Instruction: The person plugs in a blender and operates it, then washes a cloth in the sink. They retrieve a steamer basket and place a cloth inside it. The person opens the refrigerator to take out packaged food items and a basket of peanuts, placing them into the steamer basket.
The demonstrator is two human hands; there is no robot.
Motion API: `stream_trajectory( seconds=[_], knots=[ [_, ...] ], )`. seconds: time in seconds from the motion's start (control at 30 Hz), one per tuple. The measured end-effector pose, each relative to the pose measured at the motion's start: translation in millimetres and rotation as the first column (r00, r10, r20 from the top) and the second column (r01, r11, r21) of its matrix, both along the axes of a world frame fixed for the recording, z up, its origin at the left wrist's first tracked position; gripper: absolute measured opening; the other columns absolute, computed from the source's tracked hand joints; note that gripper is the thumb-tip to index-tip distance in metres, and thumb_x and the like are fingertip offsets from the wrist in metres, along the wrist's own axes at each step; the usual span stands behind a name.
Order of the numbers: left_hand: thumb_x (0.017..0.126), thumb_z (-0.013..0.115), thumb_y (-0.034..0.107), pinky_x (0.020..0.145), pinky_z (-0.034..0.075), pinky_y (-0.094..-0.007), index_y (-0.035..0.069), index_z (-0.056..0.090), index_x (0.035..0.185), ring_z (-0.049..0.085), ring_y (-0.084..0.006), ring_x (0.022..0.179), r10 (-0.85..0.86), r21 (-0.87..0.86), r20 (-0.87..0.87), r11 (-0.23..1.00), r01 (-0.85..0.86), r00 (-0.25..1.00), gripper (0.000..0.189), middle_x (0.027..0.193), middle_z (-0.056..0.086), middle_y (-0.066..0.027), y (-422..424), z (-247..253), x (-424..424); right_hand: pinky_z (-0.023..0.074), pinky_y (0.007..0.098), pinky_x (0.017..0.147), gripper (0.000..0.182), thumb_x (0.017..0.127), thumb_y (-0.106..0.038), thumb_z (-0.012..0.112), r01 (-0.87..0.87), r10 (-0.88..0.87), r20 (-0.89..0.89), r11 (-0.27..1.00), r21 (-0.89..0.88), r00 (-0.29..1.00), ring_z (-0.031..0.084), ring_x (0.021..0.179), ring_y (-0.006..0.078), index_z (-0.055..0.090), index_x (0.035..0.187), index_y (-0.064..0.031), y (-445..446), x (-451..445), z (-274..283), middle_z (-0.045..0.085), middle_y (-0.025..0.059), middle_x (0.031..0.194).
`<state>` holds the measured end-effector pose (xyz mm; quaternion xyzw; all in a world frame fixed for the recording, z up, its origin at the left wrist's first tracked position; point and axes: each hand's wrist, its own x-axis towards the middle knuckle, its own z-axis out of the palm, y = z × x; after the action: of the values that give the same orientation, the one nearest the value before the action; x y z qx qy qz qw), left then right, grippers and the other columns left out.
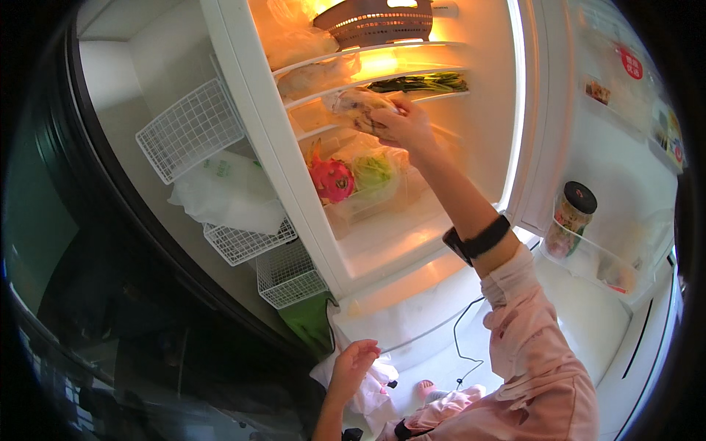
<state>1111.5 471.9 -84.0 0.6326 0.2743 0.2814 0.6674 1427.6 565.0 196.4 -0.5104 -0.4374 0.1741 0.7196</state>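
My right hand (405, 127) reaches into the open refrigerator and grips a clear plastic bag of food (361, 109); what is inside cannot be told exactly. The bag is in front of a glass shelf, just below a bunch of long green vegetables (422, 82). Under it, a red dragon fruit (332, 179) and a bagged pale green leafy vegetable (374, 172) sit in a clear bin (361, 206). Low in front of me, my left hand (356, 364) is loosely curled and holds nothing that I can see. A white plastic bag (375, 391) shows beside it, lower down.
A grey perforated basket (375, 25) stands on an upper shelf. On the right, the open refrigerator door (601, 149) holds a black-lidded jar (576, 212) in its rack. White wire baskets (190, 129) and a stuffed white bag (226, 190) fill the narrow gap on the left. A dark cord (458, 336) hangs low.
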Motion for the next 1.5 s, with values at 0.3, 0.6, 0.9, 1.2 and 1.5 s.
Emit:
stream_trajectory(
  seconds=[0.3, 0.6, 0.9, 1.2, 1.5],
  knots=[
    [0.081, 0.069, 0.037, 0.099, 0.039, -0.0432, 0.009, 0.018, 0.143, 0.045, -0.0299, 0.121, -0.041, -0.107, 0.436, 0.990, 0.097, 0.899, 0.085, 0.138, 0.039, -0.0194, -1.7, 77.2, 25.1, 0.0544, 0.0404, 0.079, 0.043, 0.081, -0.018, 0.062, -0.356, 0.434, -0.405, 0.899, 0.257, 0.805, 0.058, 0.100, 0.0179, 0.050, 0.120, -0.0048, -131.1, -52.2, -98.4, 0.057, 0.0082, 0.111],
    [0.070, 0.062, 0.065, 0.107, 0.027, -0.0501, 0.030, 0.000, 0.147, 0.031, -0.0297, 0.133, 0.084, -0.304, 0.606, 0.944, 0.132, 0.791, 0.105, 0.147, 0.026, -0.0094, -17.5, 103.1, 45.0, 0.0420, 0.0306, 0.096, 0.064, 0.070, -0.008, 0.072, -0.364, 0.374, -0.303, 0.927, 0.092, 0.877, 0.050, 0.112, 0.0160, 0.042, 0.126, -0.0013, -185.8, -113.4, -177.2, 0.050, 0.0077, 0.122],
    [0.084, 0.037, 0.069, 0.109, 0.024, -0.0488, 0.013, 0.013, 0.147, 0.029, -0.0332, 0.134, 0.153, -0.370, 0.697, 0.913, 0.169, 0.701, 0.086, 0.146, 0.028, -0.0170, -3.5, 80.7, 20.4, 0.0348, 0.0381, 0.101, 0.077, 0.073, -0.021, 0.077, -0.593, 0.643, 0.421, 0.762, -0.261, 0.640, 0.040, 0.123, 0.0304, 0.037, 0.138, -0.0095, -182.4, -119.4, -151.6, 0.035, 0.0154, 0.134],
    [0.086, 0.036, 0.068, 0.101, 0.036, -0.0509, 0.016, 0.023, 0.144, 0.042, -0.0335, 0.124, 0.364, -0.494, 0.749, 0.864, 0.101, 0.554, 0.079, 0.141, 0.036, -0.0124, 7.9, 61.7, -29.1, 0.0389, 0.0379, 0.098, 0.048, 0.082, -0.031, 0.068, -0.502, 0.491, 0.719, 0.834, -0.227, 0.491, 0.050, 0.115, 0.0309, 0.055, 0.120, -0.0037, -124.5, -74.9, -55.3, 0.052, 0.0158, 0.123],
    [0.081, 0.040, 0.072, 0.102, 0.037, -0.0493, 0.008, 0.029, 0.142, 0.043, -0.0343, 0.124, 0.699, -0.658, 0.572, 0.703, -0.268, 0.429, 0.089, 0.139, 0.041, -0.0140, -1.6, 64.0, -58.1, 0.0496, 0.0355, 0.078, 0.038, 0.081, -0.028, 0.063, 0.078, -0.262, 0.842, 0.964, 0.256, 0.472, 0.062, 0.091, 0.0262, 0.064, 0.108, -0.0011, 26.0, -29.9, 146.6, 0.064, 0.0162, 0.096]
  ],
)
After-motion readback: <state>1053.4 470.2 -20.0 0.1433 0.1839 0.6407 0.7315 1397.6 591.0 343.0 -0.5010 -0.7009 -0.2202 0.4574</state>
